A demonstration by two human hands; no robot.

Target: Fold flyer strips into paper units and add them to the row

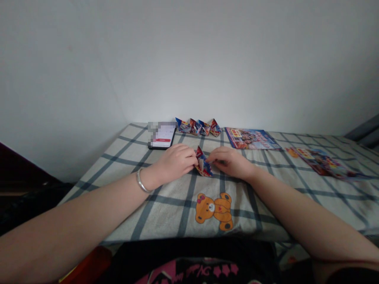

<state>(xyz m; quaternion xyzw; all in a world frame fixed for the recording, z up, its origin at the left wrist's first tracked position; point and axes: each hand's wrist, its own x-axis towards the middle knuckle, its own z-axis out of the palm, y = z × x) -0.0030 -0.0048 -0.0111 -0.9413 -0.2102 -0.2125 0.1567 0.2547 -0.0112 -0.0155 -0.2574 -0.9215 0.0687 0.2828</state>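
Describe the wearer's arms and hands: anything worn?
Both forearms are bare, no sleeves or gloves in view. The left hand has a plain silver bangle on its wrist; the right hand has nothing on its wrist.

I see a flat surface covered by a checked cloth [266, 185], pale with dark grey lines, and an orange bear print [214, 209] at its near edge. At the far side, close to the wall, a phone [162, 136] lies face up with the screen lit. Just beside it, four folded paper shapes [197, 127] stand in a row. To the right lie a colourful printed sheet [251, 139] and, further right, a second printed sheet [322, 162]. Near the middle a fifth folded shape [203, 165] touches the cloth, pinched between the left hand [174, 161] and the right hand [232, 161], which both rest on the cloth.
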